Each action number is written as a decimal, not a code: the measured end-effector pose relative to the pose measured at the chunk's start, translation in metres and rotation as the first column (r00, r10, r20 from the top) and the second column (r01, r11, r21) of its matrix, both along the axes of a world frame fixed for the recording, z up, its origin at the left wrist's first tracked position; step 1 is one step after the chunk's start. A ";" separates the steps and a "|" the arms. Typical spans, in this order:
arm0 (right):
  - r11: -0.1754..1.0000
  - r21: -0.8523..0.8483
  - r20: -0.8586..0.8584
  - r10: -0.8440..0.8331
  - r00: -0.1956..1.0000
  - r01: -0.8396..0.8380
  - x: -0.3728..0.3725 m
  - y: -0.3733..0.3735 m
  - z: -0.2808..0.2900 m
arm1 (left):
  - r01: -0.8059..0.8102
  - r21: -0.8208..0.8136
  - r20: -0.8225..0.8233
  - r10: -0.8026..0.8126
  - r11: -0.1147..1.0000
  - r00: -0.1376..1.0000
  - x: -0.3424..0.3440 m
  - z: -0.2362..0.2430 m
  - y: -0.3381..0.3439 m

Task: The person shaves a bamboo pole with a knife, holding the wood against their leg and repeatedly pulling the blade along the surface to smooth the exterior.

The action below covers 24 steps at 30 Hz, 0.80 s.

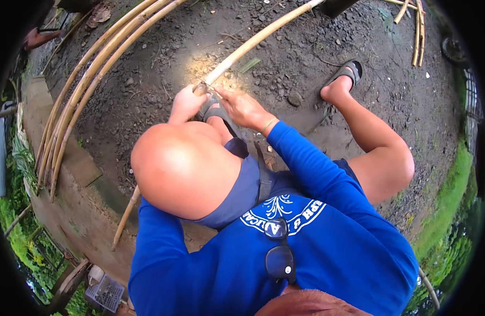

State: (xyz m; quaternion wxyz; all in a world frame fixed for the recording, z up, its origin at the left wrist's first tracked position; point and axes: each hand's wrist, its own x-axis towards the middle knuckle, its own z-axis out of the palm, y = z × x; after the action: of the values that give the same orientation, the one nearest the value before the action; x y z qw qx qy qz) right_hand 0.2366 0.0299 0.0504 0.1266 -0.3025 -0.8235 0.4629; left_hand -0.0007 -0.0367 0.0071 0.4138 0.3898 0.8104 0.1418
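Observation:
My left hand [185,104] is closed around a pale bamboo pole [258,36] that slants away from me toward the upper right. My right hand [243,109] is closed at the pole beside it; a small dark object, too small to name, shows between the hands, and what the right fingers hold is unclear. Both hands are just over my sandalled left foot [213,110], beyond the bent left knee. Light shavings [199,67] lie scattered on the dirt by that part of the pole.
Several long bent poles [79,89] lie on the left along a concrete edge [63,174]. Shorter poles [416,37] and a dark tyre [453,52] are at upper right. My right foot [341,79] rests on gravelly dirt [295,121]. A plastic crate [103,292] sits at lower left.

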 end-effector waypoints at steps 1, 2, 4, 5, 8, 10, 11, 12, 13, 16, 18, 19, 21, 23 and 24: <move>1.000 -0.010 0.009 -0.006 1.000 0.007 0.007 -0.006 0.002 | 0.019 0.051 0.210 -0.029 0.999 0.977 -0.010 0.001 0.002; 1.000 -0.022 -0.019 -0.010 1.000 0.009 0.009 -0.003 0.004 | 0.047 0.002 0.317 -0.045 0.999 0.947 -0.016 0.000 0.010; 0.998 -0.068 0.009 0.011 1.000 -0.010 0.014 -0.005 0.009 | 0.070 -0.046 0.414 -0.045 0.996 0.909 -0.022 0.001 0.008; 0.998 -0.060 0.036 -0.026 0.999 0.028 0.033 0.002 0.002 | 0.139 -0.138 0.455 -0.062 0.981 0.888 0.001 0.015 0.032; 0.994 0.091 -0.110 -0.053 0.992 0.063 0.056 0.005 0.007 | 0.232 -0.204 0.482 -0.109 0.951 0.869 0.018 0.031 0.043; 0.998 -0.064 0.072 0.010 0.997 -0.006 0.062 -0.007 0.027 | 0.245 -0.193 0.479 -0.127 0.950 0.868 0.011 0.014 0.024; 0.997 -0.074 0.059 0.031 0.998 -0.027 0.065 -0.019 0.041 | 0.219 -0.088 0.438 -0.160 0.972 0.885 0.001 -0.006 0.005; 0.994 -0.112 0.097 0.026 0.995 -0.015 0.077 -0.023 0.053 | 0.215 -0.026 0.422 -0.184 0.976 0.888 0.000 -0.011 0.004; 0.989 -0.150 0.133 0.024 0.991 -0.004 0.089 -0.030 0.060 | 0.213 0.028 0.402 -0.207 0.977 0.892 -0.001 -0.016 -0.002; 0.985 -0.165 0.123 -0.026 0.992 0.046 0.108 -0.022 0.070 | 0.263 0.042 0.285 -0.264 0.964 0.922 0.025 -0.008 0.009; 0.986 -0.159 0.091 -0.040 0.995 0.054 0.079 -0.016 0.056 | 0.237 0.098 0.386 -0.256 0.967 0.886 0.020 -0.004 0.013; 0.985 -0.159 0.084 -0.053 0.995 0.066 0.055 -0.010 0.032 | 0.250 0.097 0.379 -0.268 0.963 0.886 0.020 -0.003 0.016; 0.995 0.045 -0.089 -0.079 0.993 0.084 0.022 0.000 0.004 | 0.251 0.088 0.306 -0.265 0.964 0.914 0.024 0.001 0.017; 0.998 -0.014 -0.048 -0.065 0.997 0.065 0.035 -0.015 0.006 | 0.207 0.055 0.332 -0.213 0.977 0.919 0.025 0.003 0.002; 0.998 -0.056 -0.009 -0.042 0.999 0.042 0.046 -0.020 0.017 | 0.157 0.037 0.354 -0.160 0.987 0.922 0.025 0.009 -0.003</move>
State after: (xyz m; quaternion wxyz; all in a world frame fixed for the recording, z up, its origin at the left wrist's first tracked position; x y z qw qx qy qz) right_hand 0.2825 0.0097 0.0675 0.1321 -0.3208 -0.8032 0.4844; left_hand 0.0247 -0.0401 0.0159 0.5619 0.4236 0.6875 0.1791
